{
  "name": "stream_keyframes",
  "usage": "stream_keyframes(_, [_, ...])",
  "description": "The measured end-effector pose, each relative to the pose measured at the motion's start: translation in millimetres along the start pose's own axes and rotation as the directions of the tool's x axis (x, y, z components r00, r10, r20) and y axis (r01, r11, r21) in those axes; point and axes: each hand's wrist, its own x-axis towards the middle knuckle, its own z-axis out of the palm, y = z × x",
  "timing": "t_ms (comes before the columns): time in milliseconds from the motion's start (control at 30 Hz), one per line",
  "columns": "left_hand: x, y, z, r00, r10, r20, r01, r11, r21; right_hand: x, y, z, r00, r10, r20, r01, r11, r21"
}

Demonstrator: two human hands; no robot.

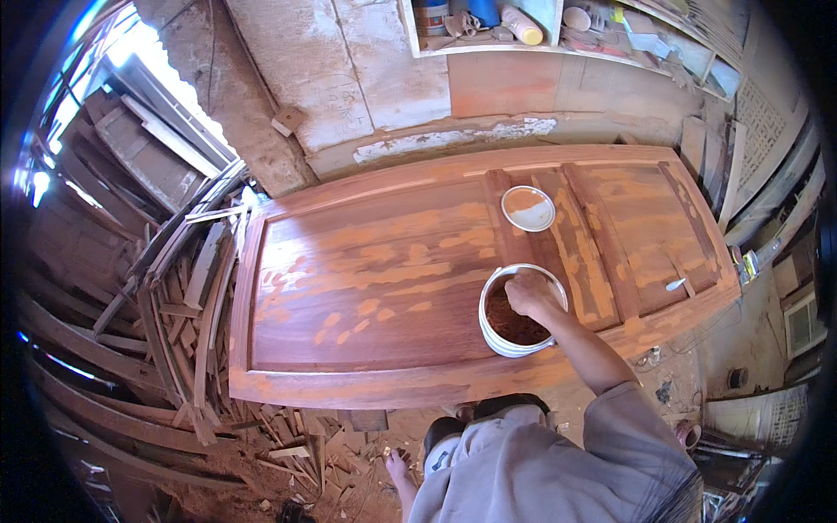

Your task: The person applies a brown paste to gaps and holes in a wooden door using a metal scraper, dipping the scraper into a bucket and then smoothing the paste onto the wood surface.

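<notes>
A wooden door panel [366, 288] lies flat before me, blotched with orange-brown filler. Near its front edge stands a white bucket [514, 350] with dark brown contents. My right hand [528, 295] reaches over the bucket's mouth with its fingers curled. What they hold, if anything, is hidden. Behind the bucket lies a round white lid [529, 209], part of it covered in orange filler. A small white-ended tool [676, 284] rests on the door's right part. My left hand [400, 468] hangs low beside my leg, away from the door, fingers apart and seemingly holding nothing.
Scrap wood strips [193, 322] pile up against the door's left end. A shelf [488, 48] with bottles and cans is on the back wall. More boards [711, 166] lean at the right. Wood offcuts [296, 449] and dust litter the floor.
</notes>
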Motion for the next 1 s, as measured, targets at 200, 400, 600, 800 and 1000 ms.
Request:
stream_keyframes(200, [-33.0,-28.5,26.4,1.0,-0.021,-0.009,0.02,0.999,-0.025,6.6,68.6,-24.9,0.896,-0.293,0.335,0.275,0.956,0.1])
stream_keyframes(400, [-83.7,-56.8,26.8,0.989,0.124,-0.085,-0.046,0.786,0.616,-43.4,112.4,-57.6,0.883,-0.367,0.292,-0.043,0.557,0.829])
stream_keyframes(600, [-109.4,-52.6,32.1,0.971,0.222,-0.089,-0.131,0.806,0.578,-65.6,111.8,-47.8,0.904,-0.386,0.183,-0.048,0.334,0.941])
stream_keyframes(800, [-115.3,-37.6,21.0,0.977,0.135,-0.166,-0.105,0.979,0.177,-94.2,84.6,-28.3,0.963,-0.257,-0.077,0.086,0.023,0.996])
stream_keyframes(1000, [-97.2,-55.2,3.9,0.958,0.092,-0.273,0.028,0.913,0.406,-114.9,47.9,-6.8,0.99,-0.089,-0.113,0.073,-0.364,0.928])
